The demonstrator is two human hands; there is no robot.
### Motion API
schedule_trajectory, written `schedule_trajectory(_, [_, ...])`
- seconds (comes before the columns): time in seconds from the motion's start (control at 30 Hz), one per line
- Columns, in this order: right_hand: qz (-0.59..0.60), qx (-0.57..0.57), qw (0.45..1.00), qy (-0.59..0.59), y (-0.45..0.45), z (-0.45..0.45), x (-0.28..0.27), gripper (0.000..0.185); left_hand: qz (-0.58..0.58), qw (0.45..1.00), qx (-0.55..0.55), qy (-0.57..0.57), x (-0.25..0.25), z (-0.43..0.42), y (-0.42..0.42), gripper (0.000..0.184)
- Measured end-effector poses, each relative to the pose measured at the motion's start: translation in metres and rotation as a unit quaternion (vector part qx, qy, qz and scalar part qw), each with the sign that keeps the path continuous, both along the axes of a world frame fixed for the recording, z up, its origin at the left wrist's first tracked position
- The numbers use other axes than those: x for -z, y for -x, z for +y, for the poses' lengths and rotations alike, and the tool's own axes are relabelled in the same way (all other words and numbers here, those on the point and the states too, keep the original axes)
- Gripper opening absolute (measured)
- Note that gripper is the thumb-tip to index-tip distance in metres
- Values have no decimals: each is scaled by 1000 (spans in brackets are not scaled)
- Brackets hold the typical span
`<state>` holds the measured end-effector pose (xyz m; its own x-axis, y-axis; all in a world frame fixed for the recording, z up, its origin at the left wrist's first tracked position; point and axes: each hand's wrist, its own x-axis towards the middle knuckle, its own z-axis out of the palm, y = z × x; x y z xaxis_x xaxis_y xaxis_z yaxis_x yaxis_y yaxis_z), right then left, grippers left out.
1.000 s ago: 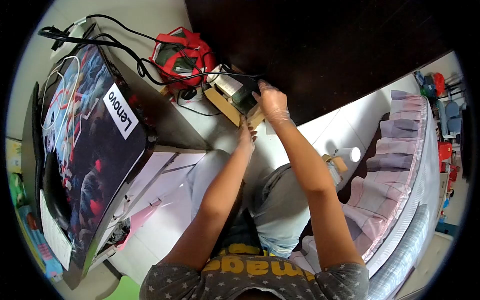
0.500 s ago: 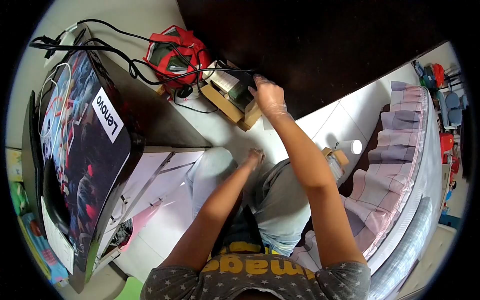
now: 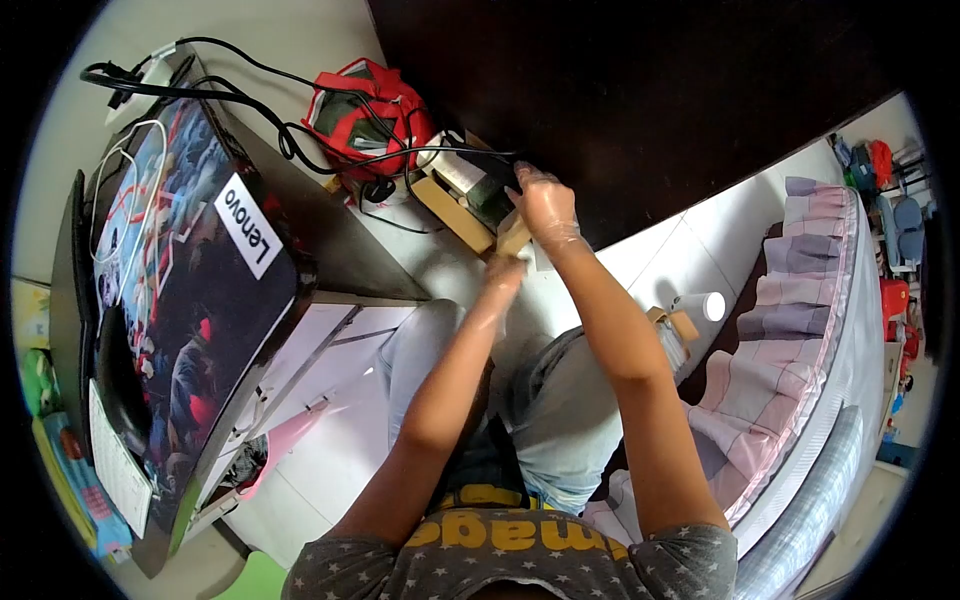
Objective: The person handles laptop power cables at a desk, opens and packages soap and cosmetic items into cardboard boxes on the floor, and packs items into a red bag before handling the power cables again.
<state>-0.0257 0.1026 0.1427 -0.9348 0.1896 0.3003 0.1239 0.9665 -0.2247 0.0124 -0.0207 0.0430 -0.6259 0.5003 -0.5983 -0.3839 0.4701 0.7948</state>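
Observation:
Both my hands wear thin clear plastic gloves. My right hand (image 3: 547,208) is closed beside the dark furniture, its fingertips at the end of a taut black cable (image 3: 455,151). Below them lies a cardboard box (image 3: 452,215) on the floor, its flaps spread, with a dark item (image 3: 490,200) and a white labelled piece (image 3: 452,168) in it. My left hand (image 3: 506,268) is at the box's near end by a flap; motion smears its fingers, and I cannot tell whether they grip the cardboard.
A red bag (image 3: 365,115) stands behind the box, with black cords looped over it. On the left is a desk with a Lenovo-marked mat (image 3: 180,300). Dark furniture (image 3: 620,110) fills the far side. A bed with a frilled cover (image 3: 790,330) and a white container (image 3: 712,306) are on the right.
My left hand has moved forward from near my knees to the near end of the box. My right hand stays by the cable end. The whole view has shifted slightly.

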Motion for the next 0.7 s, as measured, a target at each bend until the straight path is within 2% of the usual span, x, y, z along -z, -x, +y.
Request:
schedule_trajectory(0.03, [-2, -1, 1000, -22, -1, -2, -2, 39, -81, 983, -103, -128, -34, -11, 10, 65])
schedule_trajectory(0.1, [1, -2, 999, -46, -6, -6, -9, 39, -98, 908, -300, -275, -54, -6, 28, 70])
schedule_trajectory(0.13, [37, -10, 997, -67, -11, -9, -13, 39, -95, 907, -300, -278, -63, -4, 38, 70])
schedule_trajectory(0.2, [83, -19, 985, -148, -19, -12, -14, 45, -205, 815, -332, -428, -79, -5, 57, 77])
schedule_trajectory(0.23, [85, -20, 985, -151, -24, -16, -20, 45, -186, 824, -285, -454, -87, -8, 63, 81])
schedule_trajectory(0.3, [137, -56, 974, -171, -39, -26, -32, 33, -218, 787, -263, -514, -107, -11, 64, 65])
schedule_trajectory(0.37, [124, -54, 975, -178, -55, -37, -39, 32, -209, 800, -286, -485, -90, -6, 65, 58])
schedule_trajectory(0.4, [120, -32, 977, -174, -61, -44, -40, 38, -198, 812, -307, -455, -84, -4, 65, 52])
schedule_trajectory(0.43, [115, -9, 979, -170, -68, -51, -43, 45, -220, 792, -350, -449, -96, -5, 56, 46])
schedule_trajectory(0.5, [103, -4, 985, -139, -82, -61, -50, 47, -249, 795, -358, -422, -117, -12, 45, 42])
schedule_trajectory(0.57, [67, -39, 992, -94, -96, -68, -57, 49, -215, 807, -330, -440, -110, -19, 44, 41])
schedule_trajectory(0.6, [51, -45, 998, -17, -100, -73, -63, 47, -180, 817, -301, -458, -110, -23, 44, 41])
schedule_trajectory(0.63, [49, -48, 997, -16, -107, -74, -63, 47, -179, 816, -305, -458, -110, -28, 41, 41])
schedule_trajectory(0.7, [56, -75, 983, 155, -120, -66, -63, 43, -122, 863, -286, -398, -111, -37, 31, 38])
